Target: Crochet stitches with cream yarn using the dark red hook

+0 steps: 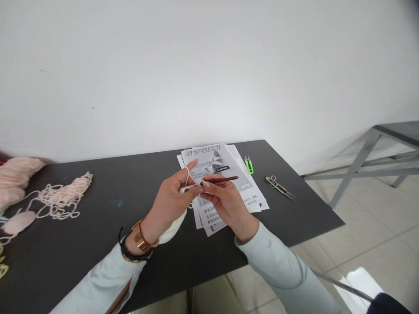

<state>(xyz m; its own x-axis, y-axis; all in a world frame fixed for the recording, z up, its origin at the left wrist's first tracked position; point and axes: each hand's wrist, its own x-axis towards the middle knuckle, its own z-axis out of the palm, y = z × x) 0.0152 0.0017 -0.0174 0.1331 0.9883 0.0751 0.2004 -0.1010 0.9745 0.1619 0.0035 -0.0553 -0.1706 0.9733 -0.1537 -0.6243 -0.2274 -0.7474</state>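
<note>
My left hand (172, 198) is raised over the black table (98, 244), its fingers closed on a white crocheted piece (173, 229) that hangs below the palm. A strand of white yarn (187, 173) loops over its raised index finger. My right hand (225, 203) pinches a dark red crochet hook (224, 179), whose tip meets the work at the left fingertips. A gold watch sits on my left wrist.
Printed instruction sheets (225, 174) lie under the hands. Green thread snips (248, 164) and small scissors (279, 187) lie to the right. Loose pink yarn (63, 196) and pink yarn balls (16, 179) are at the left. A metal table frame (366, 161) stands at far right.
</note>
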